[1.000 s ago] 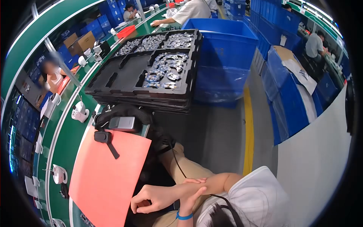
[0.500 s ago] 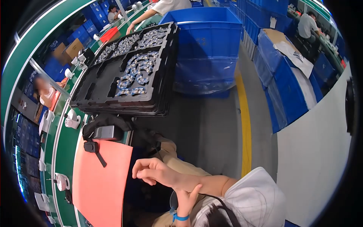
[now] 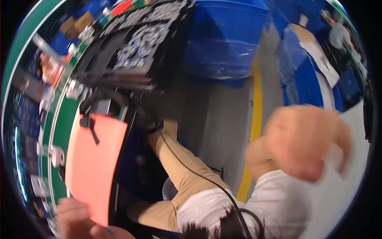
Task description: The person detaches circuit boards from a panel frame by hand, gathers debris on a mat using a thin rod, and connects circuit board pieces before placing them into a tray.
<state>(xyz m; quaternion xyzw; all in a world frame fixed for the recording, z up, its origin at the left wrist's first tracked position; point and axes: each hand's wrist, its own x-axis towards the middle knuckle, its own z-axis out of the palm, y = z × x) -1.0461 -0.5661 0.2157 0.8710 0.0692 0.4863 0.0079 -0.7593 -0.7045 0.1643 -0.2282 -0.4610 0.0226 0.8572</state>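
Observation:
My right hand [image 3: 302, 139] is raised close to the camera at the right, bent back towards the white sleeve. Motion smears its fingers, and nothing can be made out in it. At the lower left edge, my left hand [image 3: 75, 217] is near the bottom of the orange mat [image 3: 93, 167]; it is blurred too, and a blue band shows at its wrist. On the mat's far end lies a black strap with a small black square piece [image 3: 86, 121]. Next to it is a grey box-shaped device [image 3: 106, 107] with a black band around it.
Black trays [image 3: 99, 55] holding several rows of small metallic parts stand beyond the mat. Blue bins [image 3: 227, 24] are behind them, with more plastic-wrapped blue bins [image 3: 302, 75] at right. A black cable [image 3: 191, 169] runs across my lap. A person's hand shows across the bench.
My hands have come apart: the right has swung up and right, the left has moved to the lower left. The view has shifted, and the trays now sit higher in it.

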